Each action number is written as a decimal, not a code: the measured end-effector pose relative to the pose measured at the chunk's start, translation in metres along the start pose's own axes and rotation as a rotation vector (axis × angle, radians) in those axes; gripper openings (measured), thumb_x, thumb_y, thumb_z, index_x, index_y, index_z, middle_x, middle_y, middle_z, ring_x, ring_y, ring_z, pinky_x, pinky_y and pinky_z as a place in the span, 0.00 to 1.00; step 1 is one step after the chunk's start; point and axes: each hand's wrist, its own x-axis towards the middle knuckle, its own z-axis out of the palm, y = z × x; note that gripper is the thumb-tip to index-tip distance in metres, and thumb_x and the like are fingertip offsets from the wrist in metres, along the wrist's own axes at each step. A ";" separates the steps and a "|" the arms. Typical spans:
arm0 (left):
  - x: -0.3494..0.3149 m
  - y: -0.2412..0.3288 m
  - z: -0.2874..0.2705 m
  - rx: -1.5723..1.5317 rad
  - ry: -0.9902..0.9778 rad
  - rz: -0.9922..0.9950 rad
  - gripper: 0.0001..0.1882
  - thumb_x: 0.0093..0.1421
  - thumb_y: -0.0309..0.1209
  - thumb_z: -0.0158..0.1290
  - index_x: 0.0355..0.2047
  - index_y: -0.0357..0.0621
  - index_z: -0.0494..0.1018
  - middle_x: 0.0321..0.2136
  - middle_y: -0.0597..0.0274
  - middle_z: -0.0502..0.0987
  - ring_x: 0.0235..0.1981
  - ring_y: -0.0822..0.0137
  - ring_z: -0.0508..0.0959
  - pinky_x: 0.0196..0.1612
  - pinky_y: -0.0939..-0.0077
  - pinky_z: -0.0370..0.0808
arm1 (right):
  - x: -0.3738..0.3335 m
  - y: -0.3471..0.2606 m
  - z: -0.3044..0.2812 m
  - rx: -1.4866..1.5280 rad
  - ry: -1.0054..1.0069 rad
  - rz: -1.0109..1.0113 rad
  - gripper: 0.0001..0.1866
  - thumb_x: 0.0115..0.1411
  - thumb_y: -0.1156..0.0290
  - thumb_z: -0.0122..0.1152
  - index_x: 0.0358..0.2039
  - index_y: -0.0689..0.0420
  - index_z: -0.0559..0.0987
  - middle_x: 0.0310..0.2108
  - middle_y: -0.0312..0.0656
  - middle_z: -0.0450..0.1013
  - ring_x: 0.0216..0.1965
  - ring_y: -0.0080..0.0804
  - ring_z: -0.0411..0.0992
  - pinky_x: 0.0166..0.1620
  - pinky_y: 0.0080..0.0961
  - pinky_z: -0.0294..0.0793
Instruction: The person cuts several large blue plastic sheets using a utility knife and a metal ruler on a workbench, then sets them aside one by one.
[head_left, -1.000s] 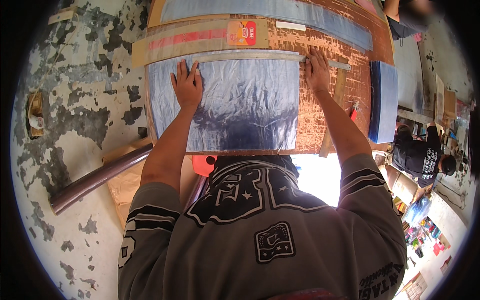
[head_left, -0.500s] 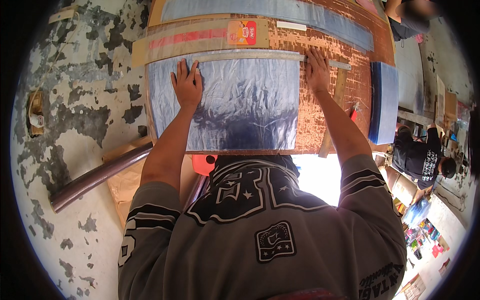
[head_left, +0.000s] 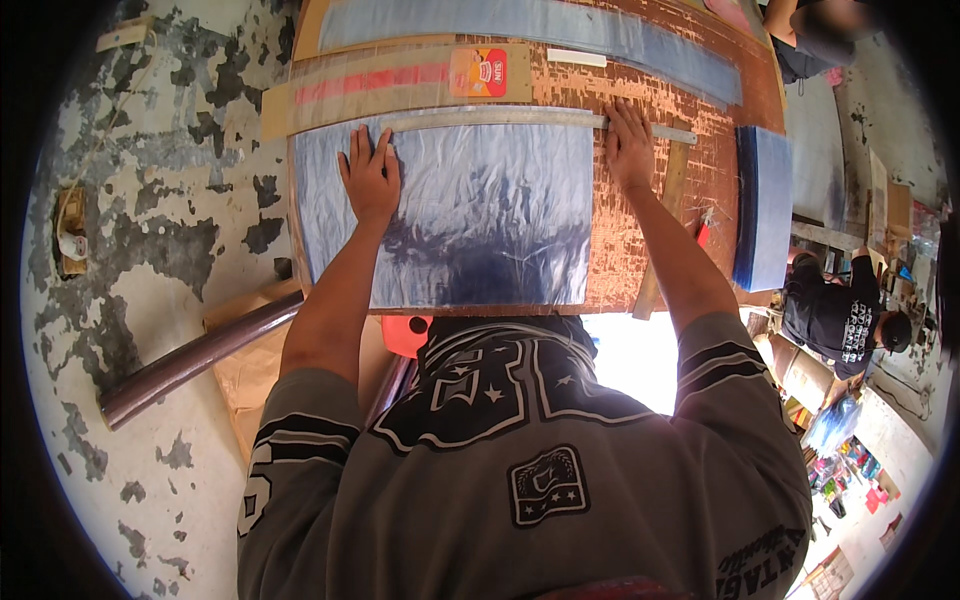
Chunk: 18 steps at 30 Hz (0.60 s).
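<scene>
A glossy, wrinkled sheet of clear bluish plastic [head_left: 480,220] lies flat on the worn brown table. A long thin metal ruler [head_left: 490,117] runs along the sheet's far edge and past its right side. My left hand [head_left: 371,178] rests on the sheet near its left side, fingers spread, fingertips by the ruler's left end. Just beyond the sheet's right edge, my right hand [head_left: 629,150] lies palm down across the ruler, its fingers stretched out.
Beyond the ruler lie a tan strip with a red-orange label [head_left: 478,73], a white bar [head_left: 577,58] and a long plastic strip [head_left: 530,35]. A wooden strip [head_left: 662,230], a red-handled tool [head_left: 703,232] and stacked blue sheets [head_left: 764,205] are right. Two other people are at right.
The table and everything on it appear slightly lower and further left in the picture. Both hands keep their places on the sheet and the ruler.
</scene>
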 end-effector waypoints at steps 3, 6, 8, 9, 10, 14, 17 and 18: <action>0.000 0.000 -0.002 0.009 0.000 -0.002 0.20 0.68 0.38 0.44 0.58 0.59 0.73 0.65 0.53 0.63 0.68 0.55 0.58 0.69 0.46 0.47 | 0.001 -0.001 0.001 0.018 0.002 0.003 0.20 0.66 0.69 0.44 0.57 0.51 0.74 0.60 0.44 0.69 0.65 0.42 0.62 0.70 0.40 0.51; 0.000 0.001 -0.004 0.011 -0.001 -0.010 0.19 0.68 0.37 0.45 0.58 0.57 0.72 0.65 0.52 0.63 0.68 0.54 0.58 0.68 0.46 0.48 | 0.002 0.001 0.002 0.018 0.006 -0.008 0.20 0.66 0.69 0.45 0.56 0.50 0.75 0.60 0.43 0.69 0.65 0.40 0.61 0.70 0.41 0.52; 0.000 0.001 -0.003 0.007 0.007 -0.004 0.19 0.68 0.38 0.45 0.58 0.58 0.73 0.65 0.53 0.63 0.68 0.55 0.58 0.69 0.47 0.48 | 0.000 0.002 0.002 0.009 -0.005 0.000 0.20 0.66 0.68 0.45 0.57 0.48 0.74 0.61 0.42 0.68 0.65 0.38 0.61 0.69 0.40 0.52; 0.001 0.002 -0.002 0.006 0.013 -0.005 0.19 0.67 0.38 0.45 0.57 0.58 0.73 0.65 0.53 0.63 0.68 0.55 0.58 0.69 0.47 0.47 | 0.000 0.002 0.001 0.011 -0.006 0.004 0.20 0.67 0.68 0.44 0.58 0.48 0.74 0.61 0.41 0.68 0.66 0.37 0.61 0.69 0.40 0.52; 0.001 0.002 -0.002 -0.001 0.017 -0.010 0.19 0.67 0.38 0.45 0.57 0.58 0.74 0.65 0.53 0.63 0.68 0.55 0.58 0.69 0.47 0.47 | 0.000 0.001 0.001 0.013 -0.008 0.008 0.20 0.67 0.68 0.44 0.58 0.48 0.74 0.61 0.41 0.68 0.66 0.37 0.61 0.69 0.40 0.52; 0.001 0.003 -0.005 0.008 0.011 -0.021 0.19 0.67 0.38 0.46 0.57 0.57 0.74 0.64 0.52 0.64 0.68 0.55 0.58 0.69 0.47 0.47 | -0.001 -0.003 0.000 -0.001 -0.028 0.016 0.21 0.67 0.68 0.43 0.59 0.48 0.73 0.62 0.39 0.67 0.66 0.36 0.60 0.70 0.39 0.51; 0.000 0.001 -0.006 0.012 0.006 -0.022 0.19 0.67 0.37 0.46 0.57 0.57 0.73 0.65 0.53 0.63 0.68 0.55 0.58 0.69 0.47 0.47 | 0.001 -0.006 -0.001 0.014 -0.032 0.010 0.21 0.67 0.68 0.42 0.59 0.48 0.73 0.63 0.40 0.66 0.66 0.38 0.59 0.70 0.39 0.50; 0.000 0.002 -0.005 0.002 0.008 -0.024 0.19 0.66 0.37 0.46 0.57 0.57 0.73 0.65 0.53 0.63 0.68 0.56 0.58 0.69 0.47 0.47 | 0.001 -0.004 -0.001 0.006 -0.033 0.012 0.21 0.67 0.68 0.42 0.59 0.48 0.73 0.63 0.40 0.66 0.66 0.38 0.59 0.70 0.39 0.50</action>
